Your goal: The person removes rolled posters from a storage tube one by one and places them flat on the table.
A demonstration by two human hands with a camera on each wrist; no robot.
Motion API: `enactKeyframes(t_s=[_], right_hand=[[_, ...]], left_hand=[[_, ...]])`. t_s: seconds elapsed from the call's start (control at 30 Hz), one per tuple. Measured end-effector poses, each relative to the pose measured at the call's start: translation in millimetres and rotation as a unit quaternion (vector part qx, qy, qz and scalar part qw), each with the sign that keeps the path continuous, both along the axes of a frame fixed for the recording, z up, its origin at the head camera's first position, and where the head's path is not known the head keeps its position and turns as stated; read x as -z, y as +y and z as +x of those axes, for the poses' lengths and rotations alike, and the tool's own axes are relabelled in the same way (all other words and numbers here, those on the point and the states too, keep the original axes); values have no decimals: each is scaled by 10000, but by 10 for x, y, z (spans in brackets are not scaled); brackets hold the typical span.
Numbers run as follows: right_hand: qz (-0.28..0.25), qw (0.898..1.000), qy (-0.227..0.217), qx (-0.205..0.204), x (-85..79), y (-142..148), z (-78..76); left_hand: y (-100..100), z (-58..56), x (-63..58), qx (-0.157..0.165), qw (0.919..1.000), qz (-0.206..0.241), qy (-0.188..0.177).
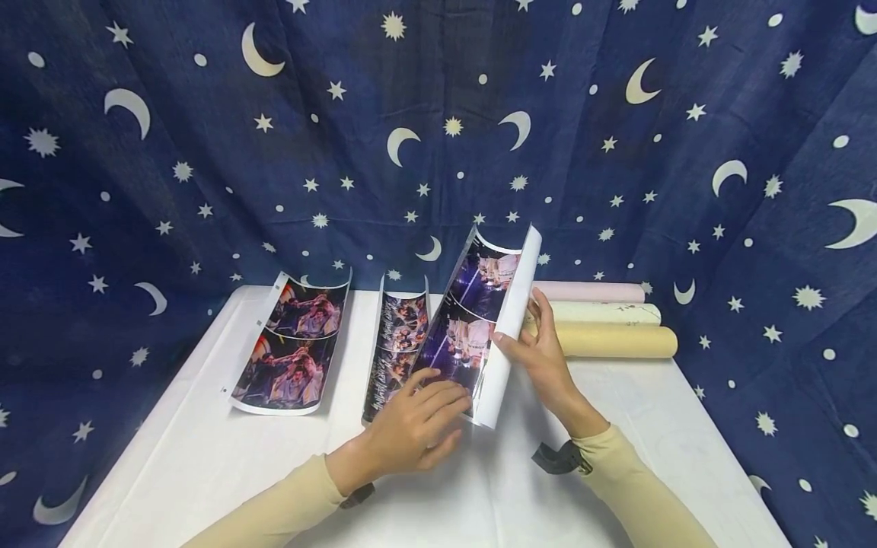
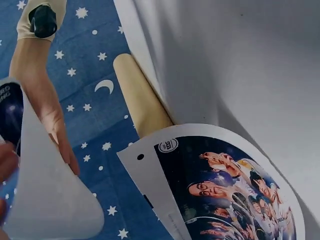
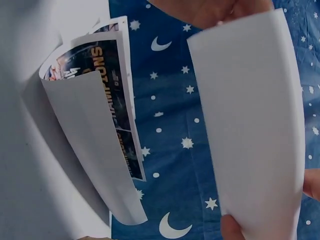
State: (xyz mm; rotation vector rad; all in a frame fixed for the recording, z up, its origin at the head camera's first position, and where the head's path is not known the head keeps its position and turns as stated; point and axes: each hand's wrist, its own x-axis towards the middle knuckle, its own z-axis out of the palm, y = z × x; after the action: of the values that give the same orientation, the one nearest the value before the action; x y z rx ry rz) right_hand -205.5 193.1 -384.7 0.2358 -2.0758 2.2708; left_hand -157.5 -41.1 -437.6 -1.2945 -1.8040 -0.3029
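My right hand [image 1: 548,364] grips a curling printed poster [image 1: 473,335] by its right edge, thumb on the front and fingers behind. The poster is tilted up off the table, with two stage photos one above the other. My left hand [image 1: 414,426] has its fingers lying on the picture side near the lower left edge, thumb below. Partly behind it stands a second curled poster [image 1: 393,335] with crowded figures and white lettering. In the right wrist view the held poster [image 3: 250,115] shows its plain white back. Farther left lies a third curled poster [image 1: 298,350] with two similar photos.
Three rolls of paper lie at the back right of the white table [image 1: 617,457]: a pink roll [image 1: 589,291], a pale patterned roll [image 1: 596,313] and a yellow roll [image 1: 617,340]. A dark blue cloth [image 1: 438,99] with moons and stars hangs behind the table.
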Motion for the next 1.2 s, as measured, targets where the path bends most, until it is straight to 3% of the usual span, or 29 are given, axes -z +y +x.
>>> enactKeyframes(t_s=[0.07, 0.2, 0.37, 0.47, 0.73, 1.0, 1.2], right_hand=[[-90, 9998, 122, 135, 0, -7, 5], [-281, 9982, 364, 373, 4, -11, 10], [-539, 9964, 390, 521, 20, -62, 39], [-544, 9963, 363, 560, 38, -105, 56], [-590, 9959, 536, 430, 45, -102, 62], [-771, 9935, 706, 453, -58, 94, 69], [-1069, 9848, 901, 1035, -171, 351, 81]], left_hand=[[26, -2, 26, -105, 9995, 45, -297], [67, 3, 72, -161, 9988, 63, -452], [116, 29, 83, -193, 9942, 500, -936], [155, 37, 80, -87, 9879, 835, -1303], [128, 67, 98, 278, 9763, 1256, -1743], [0, -33, 73, 421, 9725, 1566, -1669], [-141, -108, 20, 226, 9822, 1289, -1348]])
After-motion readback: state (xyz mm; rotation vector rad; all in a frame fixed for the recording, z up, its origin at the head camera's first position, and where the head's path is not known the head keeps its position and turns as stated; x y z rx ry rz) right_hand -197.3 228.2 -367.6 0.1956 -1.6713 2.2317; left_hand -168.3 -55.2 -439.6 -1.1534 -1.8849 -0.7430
